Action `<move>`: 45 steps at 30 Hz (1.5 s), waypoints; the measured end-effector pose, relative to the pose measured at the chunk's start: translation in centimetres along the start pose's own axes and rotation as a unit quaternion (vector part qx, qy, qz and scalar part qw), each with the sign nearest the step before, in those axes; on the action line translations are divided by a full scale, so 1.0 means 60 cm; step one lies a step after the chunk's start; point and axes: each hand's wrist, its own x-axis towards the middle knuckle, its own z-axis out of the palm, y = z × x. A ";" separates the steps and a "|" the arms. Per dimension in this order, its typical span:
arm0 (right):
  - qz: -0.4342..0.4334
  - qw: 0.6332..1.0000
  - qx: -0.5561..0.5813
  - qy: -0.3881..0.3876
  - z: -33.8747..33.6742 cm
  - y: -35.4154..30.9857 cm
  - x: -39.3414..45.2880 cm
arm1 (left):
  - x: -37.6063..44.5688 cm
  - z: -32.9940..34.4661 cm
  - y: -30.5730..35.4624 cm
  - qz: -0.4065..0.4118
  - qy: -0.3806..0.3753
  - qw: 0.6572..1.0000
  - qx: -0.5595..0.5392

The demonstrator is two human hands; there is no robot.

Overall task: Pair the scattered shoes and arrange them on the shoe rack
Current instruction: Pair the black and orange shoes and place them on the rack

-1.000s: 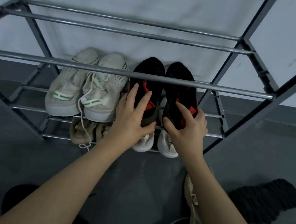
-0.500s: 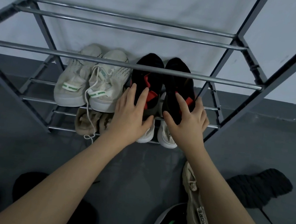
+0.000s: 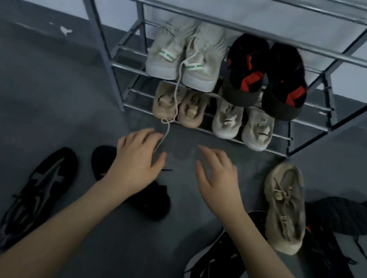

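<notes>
The metal shoe rack (image 3: pixel 117 67) stands against the wall. Its second shelf holds a pale pair with green tabs (image 3: pixel 184 55) and a black-and-red pair (image 3: pixel 265 77). The bottom shelf holds a beige pair (image 3: pixel 177 105) and an off-white pair (image 3: pixel 243 123). My left hand (image 3: pixel 137 163) and my right hand (image 3: pixel 217 178) hover open over the floor in front of the rack, holding nothing. Below my left hand lies a black shoe (image 3: pixel 147 194), partly hidden by my wrist. A beige shoe (image 3: pixel 285 206) lies to the right of my right hand.
More loose shoes lie on the grey floor: a black one with a grey pattern (image 3: pixel 35 196) at the left, a black white-soled one (image 3: pixel 212 264) under my right forearm, and black knit ones (image 3: pixel 347 216) at the far right. A white lace (image 3: pixel 168 123) dangles from the second shelf.
Both hands let go of the black-and-red pair on the shelf and drew back down toward the floor. My view tilted downward, bringing the loose shoes into sight.
</notes>
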 end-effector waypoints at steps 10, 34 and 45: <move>-0.016 0.940 -0.131 -0.313 0.223 -0.008 -0.050 | -0.144 0.117 -0.166 -0.216 -0.156 0.964 -0.010; 0.065 0.997 -0.028 -0.026 0.035 -0.013 -0.163 | -0.106 0.079 0.025 -0.101 -0.022 0.951 -0.290; 0.174 0.981 -0.036 0.076 -0.078 0.095 -0.275 | -0.088 0.155 0.237 0.018 -0.101 0.928 -0.358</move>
